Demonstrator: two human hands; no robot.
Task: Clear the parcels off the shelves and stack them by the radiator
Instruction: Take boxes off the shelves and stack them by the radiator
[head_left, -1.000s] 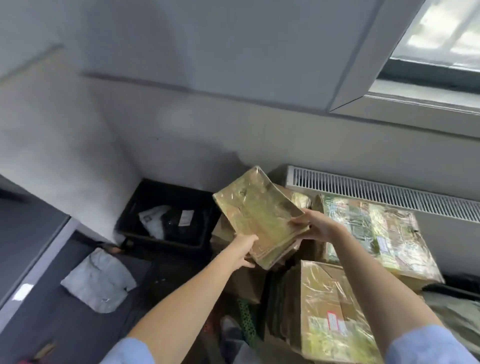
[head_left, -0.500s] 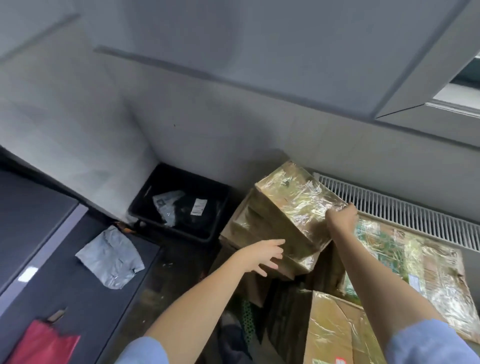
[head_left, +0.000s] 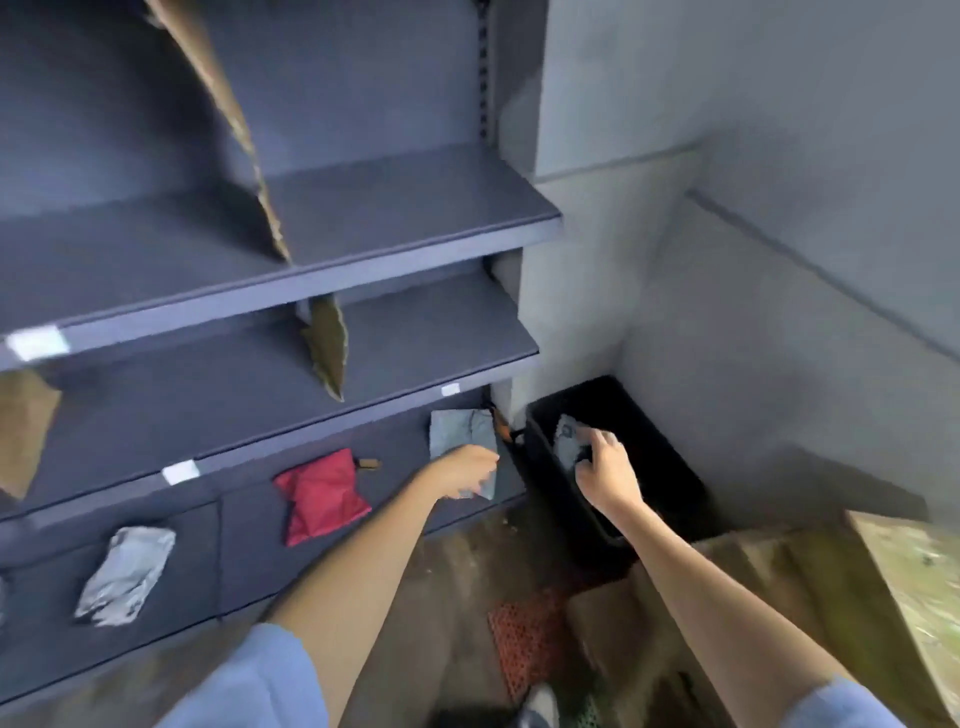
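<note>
Dark blue shelves (head_left: 363, 270) fill the left. On the bottom shelf lie a grey soft parcel (head_left: 460, 434), a red pouch (head_left: 319, 496) and a crumpled silver parcel (head_left: 124, 571). My left hand (head_left: 462, 475) rests on the near edge of the grey parcel with its fingers curled down; the blur hides whether it grips. My right hand (head_left: 608, 473) hovers over a black bin (head_left: 654, 452) in the corner, fingers loosely apart, holding nothing. A grey-white packet (head_left: 566, 441) lies in the bin just beyond its fingers. Film-wrapped cardboard boxes (head_left: 909, 587) are stacked at the lower right.
Torn cardboard dividers (head_left: 228, 114) (head_left: 327, 348) stand on the upper shelves, and a brown piece (head_left: 21, 431) sits at the far left. An orange mat (head_left: 530, 634) and my shoe (head_left: 540, 706) are on the floor. Grey walls close off the corner.
Both hands have let go of the film-wrapped parcel by the radiator. The view has swung left to the shelves, and both hands now reach toward the bottom shelf and the bin.
</note>
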